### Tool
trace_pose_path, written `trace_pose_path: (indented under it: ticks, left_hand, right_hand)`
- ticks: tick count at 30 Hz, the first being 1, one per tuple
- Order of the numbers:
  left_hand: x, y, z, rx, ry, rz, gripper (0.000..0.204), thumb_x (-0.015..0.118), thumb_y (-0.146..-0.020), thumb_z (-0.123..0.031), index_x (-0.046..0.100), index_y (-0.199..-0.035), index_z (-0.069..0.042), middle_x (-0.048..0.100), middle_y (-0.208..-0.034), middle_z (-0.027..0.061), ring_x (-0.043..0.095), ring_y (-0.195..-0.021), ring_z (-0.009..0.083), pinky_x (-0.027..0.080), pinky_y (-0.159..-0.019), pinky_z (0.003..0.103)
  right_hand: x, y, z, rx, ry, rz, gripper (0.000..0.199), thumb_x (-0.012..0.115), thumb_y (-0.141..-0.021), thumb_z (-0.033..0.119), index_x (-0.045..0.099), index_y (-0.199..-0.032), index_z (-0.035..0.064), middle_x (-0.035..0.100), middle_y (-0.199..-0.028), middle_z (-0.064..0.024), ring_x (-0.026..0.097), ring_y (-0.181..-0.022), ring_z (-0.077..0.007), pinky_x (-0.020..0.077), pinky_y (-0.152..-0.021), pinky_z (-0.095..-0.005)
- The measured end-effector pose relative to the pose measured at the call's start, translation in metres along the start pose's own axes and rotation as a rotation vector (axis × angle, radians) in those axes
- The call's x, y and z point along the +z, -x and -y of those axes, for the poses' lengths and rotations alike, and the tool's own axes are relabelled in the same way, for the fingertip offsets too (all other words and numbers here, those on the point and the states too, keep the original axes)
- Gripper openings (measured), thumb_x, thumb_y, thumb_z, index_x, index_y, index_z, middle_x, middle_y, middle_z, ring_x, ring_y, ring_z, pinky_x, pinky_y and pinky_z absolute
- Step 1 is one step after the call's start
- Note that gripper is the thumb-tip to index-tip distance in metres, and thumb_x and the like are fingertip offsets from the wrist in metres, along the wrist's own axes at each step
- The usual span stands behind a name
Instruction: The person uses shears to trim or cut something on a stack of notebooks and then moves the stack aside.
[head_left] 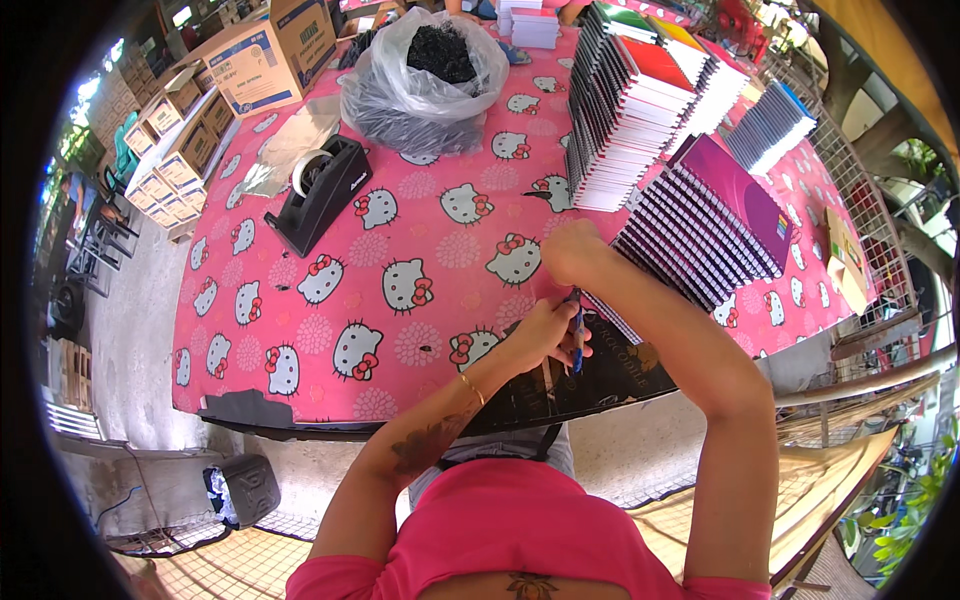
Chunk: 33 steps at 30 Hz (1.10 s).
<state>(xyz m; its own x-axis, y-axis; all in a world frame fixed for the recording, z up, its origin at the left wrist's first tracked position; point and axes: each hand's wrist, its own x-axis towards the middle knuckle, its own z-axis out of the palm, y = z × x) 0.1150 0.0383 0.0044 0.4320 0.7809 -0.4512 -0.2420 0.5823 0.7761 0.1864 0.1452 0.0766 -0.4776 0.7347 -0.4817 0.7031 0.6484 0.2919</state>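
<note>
Near the table's front edge, my left hand (pixel 548 331) is closed around a slim blue-handled tool (pixel 577 338); its exact kind is hard to make out. Just beyond it is my right hand (pixel 574 254), its fingers curled and turned away, so whatever they hold is hidden. To the right of both hands lies a fanned pile of purple spiral notebooks (pixel 738 195), their black coils facing me. The coil end of the lowest notebooks shows beside my right wrist.
Tall stacks of red-covered spiral notebooks (pixel 650 85) and blue notebooks (pixel 770 125) stand behind. A clear bag of black coils (pixel 425 85), a black tape dispenser (pixel 322 195) and a carton (pixel 268 62) sit at the far left of the pink table (pixel 330 240).
</note>
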Motion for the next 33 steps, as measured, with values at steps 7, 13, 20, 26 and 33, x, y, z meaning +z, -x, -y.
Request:
trace_pose_path:
  ticks: [7,13,20,26,33]
  left_hand:
    - [-0.001,-0.01,0.001,0.025,-0.159,-0.05,0.035,0.037,-0.1,-0.031,0.045,-0.114,0.0,0.059,-0.086,0.0149,0.068,-0.071,0.0311,0.059,-0.054,0.042]
    - [-0.005,-0.001,0.004,-0.078,0.035,0.036,0.035,0.037,-0.1,-0.031,0.045,-0.115,0.0,0.06,-0.087,0.0156,0.068,-0.073,0.0334,0.059,-0.059,0.044]
    - [-0.002,-0.013,-0.003,-0.077,0.046,-0.041,0.033,0.036,-0.099,-0.032,0.046,-0.111,-0.002,0.059,-0.079,0.0135,0.065,-0.067,0.0289,0.058,-0.057,0.042]
    - [-0.009,0.002,-0.005,-0.054,-0.106,0.08,0.033,0.042,-0.098,-0.033,0.048,-0.11,-0.003,0.059,-0.075,0.0126,0.065,-0.064,0.0263,0.057,-0.057,0.039]
    - [-0.121,0.051,-0.039,0.332,0.079,-0.281,0.034,0.047,-0.097,-0.032,0.045,-0.111,-0.001,0.062,-0.085,0.0179,0.068,-0.07,0.0314,0.058,-0.06,0.04]
  right_hand:
    - [-0.002,-0.002,-0.001,-0.005,-0.006,0.074,0.022,0.069,-0.075,0.019,0.073,-0.095,0.0098,0.071,-0.097,-0.0077,0.068,-0.093,-0.0239,0.0525,-0.075,-0.0372]
    - [0.002,-0.002,0.001,-0.014,-0.025,0.001,0.021,0.069,-0.075,0.018,0.073,-0.093,0.0085,0.071,-0.096,-0.0084,0.068,-0.092,-0.0251,0.0538,-0.073,-0.039]
    - [0.007,-0.003,0.003,-0.043,-0.026,-0.035,0.018,0.065,-0.076,0.012,0.073,-0.091,0.0064,0.071,-0.091,-0.0102,0.069,-0.086,-0.0273,0.0547,-0.068,-0.0401]
    - [0.004,-0.01,0.012,0.016,-0.013,-0.208,0.019,0.06,-0.084,0.016,0.071,-0.099,0.0086,0.071,-0.1,-0.0088,0.068,-0.092,-0.0235,0.0536,-0.07,-0.0388]
    - [-0.003,-0.075,0.038,-0.167,-2.576,-0.37,0.013,0.059,-0.088,0.015,0.061,-0.097,0.0063,0.066,-0.086,-0.0078,0.066,-0.08,-0.0232,0.0539,-0.072,-0.0369]
